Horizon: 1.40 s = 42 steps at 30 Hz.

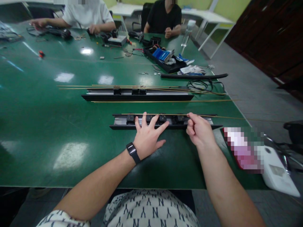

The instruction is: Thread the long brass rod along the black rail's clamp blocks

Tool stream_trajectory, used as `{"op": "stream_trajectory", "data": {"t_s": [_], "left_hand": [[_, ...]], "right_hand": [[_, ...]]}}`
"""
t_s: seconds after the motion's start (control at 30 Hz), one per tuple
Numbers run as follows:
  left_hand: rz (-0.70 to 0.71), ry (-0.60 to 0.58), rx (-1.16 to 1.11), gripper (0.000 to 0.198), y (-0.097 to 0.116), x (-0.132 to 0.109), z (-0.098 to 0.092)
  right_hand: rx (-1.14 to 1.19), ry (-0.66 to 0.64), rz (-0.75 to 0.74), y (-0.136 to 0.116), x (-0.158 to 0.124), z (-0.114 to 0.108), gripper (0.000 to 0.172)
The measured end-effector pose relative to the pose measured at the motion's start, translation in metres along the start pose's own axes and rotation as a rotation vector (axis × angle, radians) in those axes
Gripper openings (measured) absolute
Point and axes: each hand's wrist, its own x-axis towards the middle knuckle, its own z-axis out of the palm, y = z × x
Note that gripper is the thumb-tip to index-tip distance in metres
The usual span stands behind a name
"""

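My left hand (149, 135) lies with fingers spread over the near black rail (118, 126), its fingertips resting across the rail. Several small black blocks (130, 118) sit in the rail's silvery channel, some partly hidden by my fingers. At the right part of the rail, my right hand (199, 127) pinches a thin brass-coloured rod (227, 117) between thumb and finger. The rod runs along the rail's far edge and extends past the table edge to the right.
Behind lies a second black rail (137, 98) with thin rods (75, 88) over and beside it. Farther back are a black tray (165, 64), a black strip (194, 76) and a coiled cable (200, 84). A white device (279, 173) stands at right. Two people sit across the table.
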Motion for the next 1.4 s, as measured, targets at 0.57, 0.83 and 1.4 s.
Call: {"op": "stream_trajectory", "data": {"t_s": [0.57,0.83,1.4], "left_hand": [[-0.002,-0.010,0.004,0.077,0.0004,0.0004,-0.0009],[0.006,0.002,0.004,0.077,0.0004,-0.0005,-0.0001],[0.003,0.003,-0.001,0.076,0.0007,0.0000,-0.0006]], "right_hand": [[-0.017,0.016,-0.002,-0.0009,-0.0006,-0.0005,0.015],[0.001,-0.006,-0.004,0.0002,-0.0001,-0.0008,0.016],[-0.050,0.052,-0.003,0.0013,0.0006,0.0029,0.025]]}}
